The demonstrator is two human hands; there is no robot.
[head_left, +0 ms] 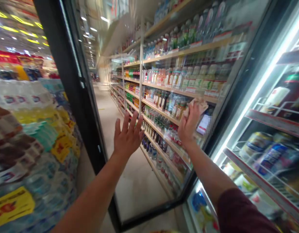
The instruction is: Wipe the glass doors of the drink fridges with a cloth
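Note:
A glass cooler door in a black frame stands swung open in front of me. My right hand presses a crumpled light-brown cloth to the glass on the right side of the pane. My left hand is held up at the lower left part of the pane, fingers spread, with nothing in it. Whether its palm touches the glass I cannot tell. Near the right hand a white label shows on or behind the glass.
On the right, lit cooler shelves hold cans and bottles. At left, shrink-wrapped bottle packs are stacked, with a yellow sign. Shelves of drinks appear in the glass, and a pale floor.

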